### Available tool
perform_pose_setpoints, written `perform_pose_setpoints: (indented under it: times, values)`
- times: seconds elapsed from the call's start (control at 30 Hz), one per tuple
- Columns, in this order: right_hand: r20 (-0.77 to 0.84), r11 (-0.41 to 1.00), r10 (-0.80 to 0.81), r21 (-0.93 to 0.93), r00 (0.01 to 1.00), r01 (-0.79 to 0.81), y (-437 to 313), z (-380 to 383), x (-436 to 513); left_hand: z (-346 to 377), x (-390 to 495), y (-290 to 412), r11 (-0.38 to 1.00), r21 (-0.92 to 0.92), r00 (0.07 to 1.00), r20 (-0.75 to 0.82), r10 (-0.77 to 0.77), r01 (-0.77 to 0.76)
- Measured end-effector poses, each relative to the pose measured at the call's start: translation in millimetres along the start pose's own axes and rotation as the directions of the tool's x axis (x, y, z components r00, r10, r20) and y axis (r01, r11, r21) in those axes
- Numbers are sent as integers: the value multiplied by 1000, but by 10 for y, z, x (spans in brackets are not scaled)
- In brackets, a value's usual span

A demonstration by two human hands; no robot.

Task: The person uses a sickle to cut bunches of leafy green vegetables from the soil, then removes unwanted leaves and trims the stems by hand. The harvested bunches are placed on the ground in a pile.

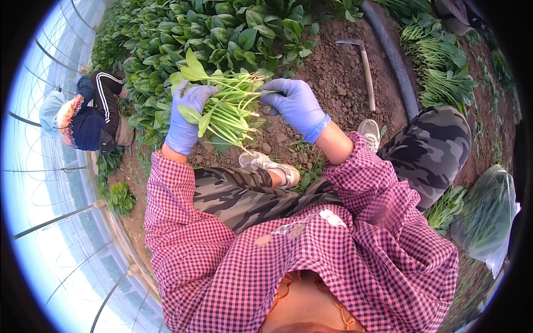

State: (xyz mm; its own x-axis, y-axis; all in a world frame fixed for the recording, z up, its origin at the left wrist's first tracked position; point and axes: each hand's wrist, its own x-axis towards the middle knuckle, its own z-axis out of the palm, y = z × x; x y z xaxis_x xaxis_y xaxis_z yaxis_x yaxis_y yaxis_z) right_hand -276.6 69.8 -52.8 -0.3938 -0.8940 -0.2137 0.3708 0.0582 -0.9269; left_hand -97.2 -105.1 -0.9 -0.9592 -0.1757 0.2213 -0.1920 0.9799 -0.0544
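My left hand (187,114), in a blue-violet glove, is closed around a bunch of leafy greens (233,108), spinach by its look. Pale green stems and trimmed root ends point right, towards my other hand. My right hand (293,106), gloved alike, pinches a thin green stem or leaf between thumb and fingers at the root-end side of the bunch. A hand sickle (367,75) with a wooden handle and a thin blade lies on the soil to the right of my hands.
Dense growing greens (216,33) fill the ground ahead. A dark hose (391,58) runs past the sickle. Beyond it lie cut bunches (441,62) in a row. A clear plastic bag of greens (485,216) is at the right. A person (91,112) crouches at the left by the greenhouse film wall.
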Motion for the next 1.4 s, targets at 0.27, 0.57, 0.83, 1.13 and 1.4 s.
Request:
perform_pose_setpoints:
  times: [0.27,0.57,0.83,1.13,1.4]
  values:
    - [113,236,74,-967,991,93,282,-937,208,8,2,-121,997,74,997,-79,11,-5]
    - [265,985,47,148,963,-89,6,-111,-25,-43,-39,-7,977,210,998,-67,-10,23]
    - [57,987,86,-141,995,-77,-190,-76,-55,-58,41,173,871,465,987,-105,-123,159]
    - [-215,972,-140,156,967,176,96,114,38,-62,54,243,840,490,969,-192,-158,234]
    - [45,965,115,-241,992,-101,-44,-109,25,-105,15,192,792,535,955,-200,-219,293]
